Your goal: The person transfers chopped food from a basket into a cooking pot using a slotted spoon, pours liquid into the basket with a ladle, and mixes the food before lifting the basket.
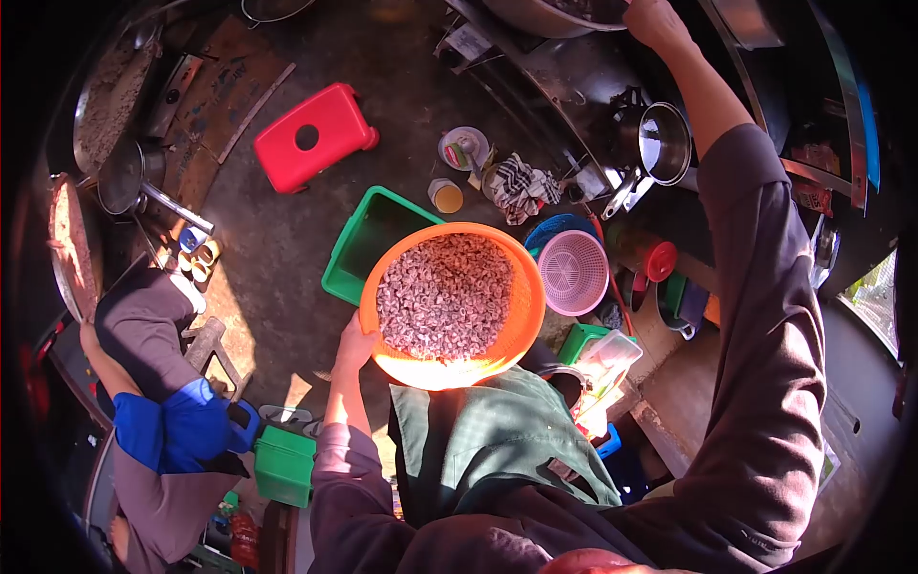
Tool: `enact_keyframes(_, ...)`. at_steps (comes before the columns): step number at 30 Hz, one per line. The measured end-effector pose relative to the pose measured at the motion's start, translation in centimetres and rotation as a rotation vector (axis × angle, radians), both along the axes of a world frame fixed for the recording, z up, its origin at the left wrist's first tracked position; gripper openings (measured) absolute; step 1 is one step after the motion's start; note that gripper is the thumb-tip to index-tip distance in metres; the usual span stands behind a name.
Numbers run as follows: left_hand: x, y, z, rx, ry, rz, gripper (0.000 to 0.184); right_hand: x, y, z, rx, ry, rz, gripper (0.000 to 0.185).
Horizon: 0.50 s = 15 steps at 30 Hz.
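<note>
Left hand [355, 344] grasps the orange colander [529, 301]; right hand [658, 25] is at the metal pot [545, 19].
We support the colander by its rim, in front of our green apron [497, 435]. We judge it loaded: small pinkish-brown pieces [445, 298] cover its base, not yet emptied out. The right hand is curled; the view's edge cuts off its hold, so we cannot tell what it grasps. Progress inside the pot cannot be read.
</note>
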<state>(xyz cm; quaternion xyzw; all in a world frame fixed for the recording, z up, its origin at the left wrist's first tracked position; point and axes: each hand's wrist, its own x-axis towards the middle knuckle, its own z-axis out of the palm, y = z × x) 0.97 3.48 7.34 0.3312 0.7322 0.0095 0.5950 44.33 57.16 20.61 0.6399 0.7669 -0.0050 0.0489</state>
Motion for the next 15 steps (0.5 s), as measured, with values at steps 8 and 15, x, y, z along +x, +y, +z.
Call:
enact_keyframes(8,0.4,1.1,1.0,-0.012,-0.027,0.048,0.054,-6.0,-4.0,2.9,-0.126,0.057,0.022,0.035)
enact_keyframes(15,0.6,1.7,1.5,-0.011,0.001,0.041,0.053,-2.1,0.9,-2.1,-0.076,-0.239,0.109,0.026)
